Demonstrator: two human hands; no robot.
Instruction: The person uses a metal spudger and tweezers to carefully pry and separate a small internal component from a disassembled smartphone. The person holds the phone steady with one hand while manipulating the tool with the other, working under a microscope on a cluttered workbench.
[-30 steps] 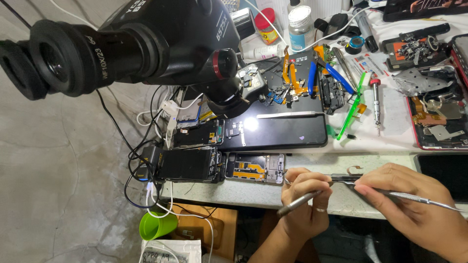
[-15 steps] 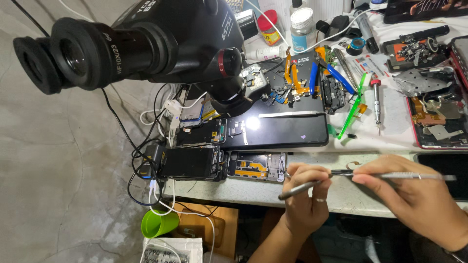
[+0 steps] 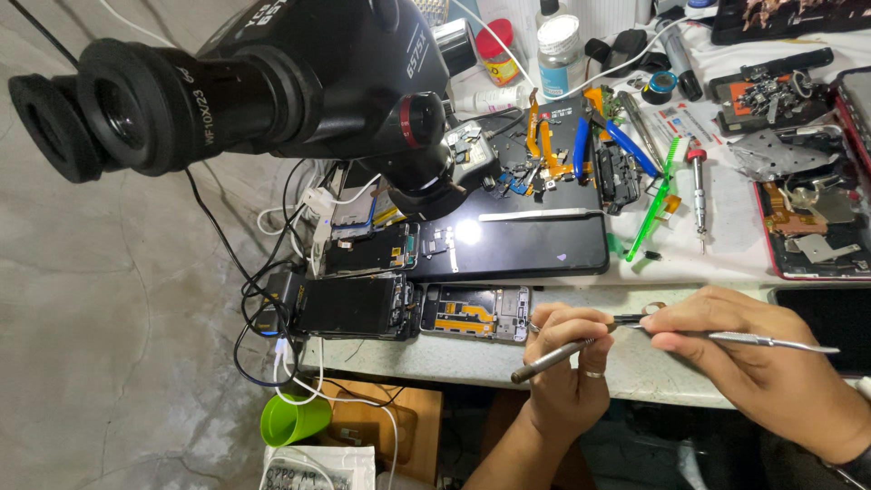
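I am pinching a thin grey metal rod (image 3: 552,359) in my left hand (image 3: 567,363), fingers closed around it, while my right hand (image 3: 753,363) is gripping slim steel tweezers (image 3: 726,337); the two tips are meeting just above the pale bench edge (image 3: 454,358). I am judging that small, braced movements matter here. Just beside my left hand, an opened phone (image 3: 476,313) is lying flat, its orange ribbon glossy.

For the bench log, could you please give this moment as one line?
left hand: holds metal tool | right hand: holds tweezers | tips meet above bench edge | opened phone beside
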